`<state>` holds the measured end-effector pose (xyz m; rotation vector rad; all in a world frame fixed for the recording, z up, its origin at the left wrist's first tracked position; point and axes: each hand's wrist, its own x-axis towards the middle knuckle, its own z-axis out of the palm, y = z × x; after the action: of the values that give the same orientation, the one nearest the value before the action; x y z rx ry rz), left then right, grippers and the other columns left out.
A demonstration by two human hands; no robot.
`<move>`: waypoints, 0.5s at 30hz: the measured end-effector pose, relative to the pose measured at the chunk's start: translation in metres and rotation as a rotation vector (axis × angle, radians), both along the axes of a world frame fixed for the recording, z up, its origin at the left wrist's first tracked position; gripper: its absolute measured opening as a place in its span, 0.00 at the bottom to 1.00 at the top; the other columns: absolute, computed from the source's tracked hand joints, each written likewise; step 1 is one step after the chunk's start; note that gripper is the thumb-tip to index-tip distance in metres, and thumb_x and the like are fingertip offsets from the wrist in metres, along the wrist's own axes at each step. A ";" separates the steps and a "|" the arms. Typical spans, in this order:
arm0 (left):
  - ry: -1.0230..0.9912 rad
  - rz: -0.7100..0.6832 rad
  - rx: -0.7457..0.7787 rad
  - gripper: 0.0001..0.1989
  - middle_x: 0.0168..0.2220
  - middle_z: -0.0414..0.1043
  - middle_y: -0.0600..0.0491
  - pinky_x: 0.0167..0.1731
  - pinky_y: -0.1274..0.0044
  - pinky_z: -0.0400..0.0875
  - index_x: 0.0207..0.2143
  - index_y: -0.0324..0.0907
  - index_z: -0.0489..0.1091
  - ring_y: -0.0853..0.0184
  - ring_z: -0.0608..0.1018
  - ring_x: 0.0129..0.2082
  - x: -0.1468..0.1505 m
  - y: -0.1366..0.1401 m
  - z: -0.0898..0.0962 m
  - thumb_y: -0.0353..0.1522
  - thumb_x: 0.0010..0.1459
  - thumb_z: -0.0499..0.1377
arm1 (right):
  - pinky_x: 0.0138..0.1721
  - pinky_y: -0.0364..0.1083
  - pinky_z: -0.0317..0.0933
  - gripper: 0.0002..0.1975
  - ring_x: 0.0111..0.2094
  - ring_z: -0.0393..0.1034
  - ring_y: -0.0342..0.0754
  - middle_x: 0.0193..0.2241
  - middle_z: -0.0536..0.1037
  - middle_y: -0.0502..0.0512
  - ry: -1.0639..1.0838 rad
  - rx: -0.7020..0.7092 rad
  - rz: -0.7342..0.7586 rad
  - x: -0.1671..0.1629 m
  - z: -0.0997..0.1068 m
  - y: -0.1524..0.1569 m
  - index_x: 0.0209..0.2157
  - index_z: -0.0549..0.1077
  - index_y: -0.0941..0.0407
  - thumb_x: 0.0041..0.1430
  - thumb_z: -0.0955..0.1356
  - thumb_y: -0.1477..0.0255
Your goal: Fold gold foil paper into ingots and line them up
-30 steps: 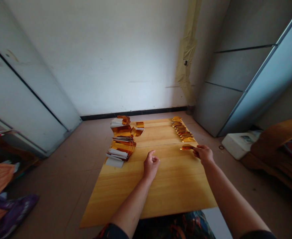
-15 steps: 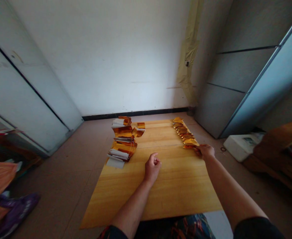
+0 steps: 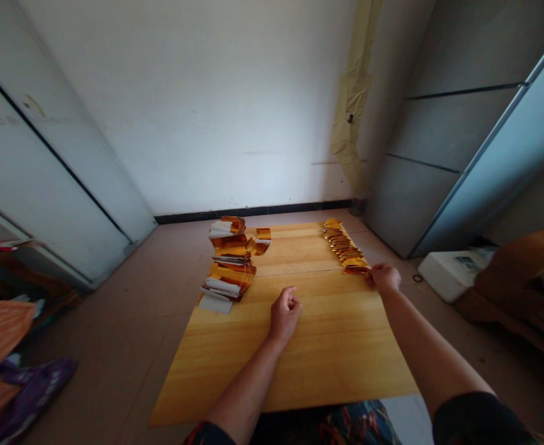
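Note:
On the right edge of the wooden board, a row of folded gold foil papers (image 3: 341, 244) overlaps one behind another. My right hand (image 3: 384, 277) is at the near end of that row, its fingers pinched on the outer end of the nearest folded foil paper (image 3: 354, 270). My left hand (image 3: 285, 311) hovers or rests over the middle of the board with fingers curled in, and nothing shows in it. To its upper left lie stacks of gold foil paper sheets (image 3: 230, 272) with pale backs, fanned and curled.
The wooden board (image 3: 281, 371) lies in front of me, above a tiled floor. A white foam box (image 3: 446, 275) and brown wooden furniture (image 3: 522, 278) stand at right. Grey cabinets (image 3: 439, 136) flank the white wall. A purple bag (image 3: 40, 395) lies at lower left.
My right hand has shifted very slightly, with the nearest folded foil paper now lying closer against the row. My left hand stays curled in nearly the same place.

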<state>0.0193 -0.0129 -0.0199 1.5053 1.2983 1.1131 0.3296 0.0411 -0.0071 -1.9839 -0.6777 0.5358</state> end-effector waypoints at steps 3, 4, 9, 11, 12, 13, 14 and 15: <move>-0.003 -0.012 0.000 0.20 0.29 0.67 0.58 0.28 0.83 0.65 0.45 0.40 0.66 0.74 0.70 0.26 0.000 -0.001 0.001 0.25 0.47 0.55 | 0.26 0.45 0.63 0.07 0.30 0.73 0.53 0.26 0.77 0.60 -0.297 -0.253 0.017 -0.002 0.011 -0.003 0.26 0.73 0.56 0.42 0.71 0.69; -0.003 -0.012 0.000 0.20 0.29 0.67 0.58 0.28 0.83 0.65 0.45 0.40 0.66 0.74 0.70 0.26 0.000 -0.002 0.001 0.25 0.47 0.55 | 0.27 0.45 0.63 0.06 0.32 0.73 0.54 0.28 0.77 0.60 -0.388 -0.326 0.044 -0.003 0.014 -0.003 0.27 0.74 0.55 0.43 0.71 0.69; -0.004 -0.012 0.000 0.19 0.29 0.67 0.58 0.28 0.83 0.65 0.44 0.41 0.66 0.75 0.70 0.26 0.000 -0.002 0.001 0.25 0.47 0.55 | 0.30 0.46 0.61 0.11 0.34 0.72 0.54 0.33 0.76 0.61 -0.549 -0.479 0.139 -0.013 0.022 -0.007 0.34 0.74 0.53 0.51 0.66 0.64; -0.005 -0.013 0.003 0.19 0.29 0.67 0.58 0.29 0.83 0.65 0.44 0.41 0.66 0.75 0.70 0.26 0.000 -0.002 0.000 0.25 0.47 0.55 | 0.31 0.46 0.62 0.14 0.36 0.71 0.53 0.36 0.75 0.61 -0.602 -0.468 0.169 -0.018 0.021 -0.010 0.39 0.73 0.53 0.53 0.65 0.62; -0.004 -0.014 0.005 0.19 0.29 0.67 0.58 0.29 0.83 0.65 0.44 0.41 0.66 0.75 0.70 0.26 0.000 -0.002 -0.001 0.24 0.47 0.55 | 0.33 0.47 0.62 0.15 0.38 0.70 0.53 0.38 0.74 0.61 -0.645 -0.444 0.193 -0.021 0.019 -0.012 0.41 0.72 0.53 0.53 0.65 0.62; -0.002 -0.016 0.008 0.19 0.29 0.68 0.58 0.29 0.83 0.65 0.45 0.41 0.66 0.75 0.70 0.27 0.000 -0.002 -0.001 0.24 0.47 0.55 | 0.35 0.47 0.62 0.17 0.40 0.69 0.54 0.41 0.73 0.61 -0.697 -0.412 0.218 -0.024 0.018 -0.015 0.44 0.71 0.53 0.53 0.66 0.61; 0.000 -0.018 0.012 0.20 0.29 0.68 0.58 0.29 0.83 0.65 0.45 0.41 0.66 0.75 0.70 0.27 0.000 -0.002 -0.001 0.24 0.47 0.55 | 0.37 0.49 0.62 0.20 0.43 0.67 0.54 0.44 0.71 0.61 -0.751 -0.376 0.240 -0.028 0.017 -0.017 0.46 0.70 0.53 0.52 0.66 0.61; 0.003 -0.020 0.015 0.20 0.30 0.68 0.58 0.30 0.83 0.65 0.45 0.41 0.66 0.75 0.70 0.27 0.000 -0.003 -0.001 0.24 0.47 0.55 | 0.40 0.51 0.62 0.22 0.46 0.64 0.56 0.47 0.69 0.61 -0.797 -0.345 0.254 -0.031 0.017 -0.019 0.48 0.68 0.52 0.52 0.66 0.60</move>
<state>0.0193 -0.0155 -0.0212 1.5286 1.2768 1.1098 0.2987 0.0221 0.0097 -2.4555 -1.4115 -0.0324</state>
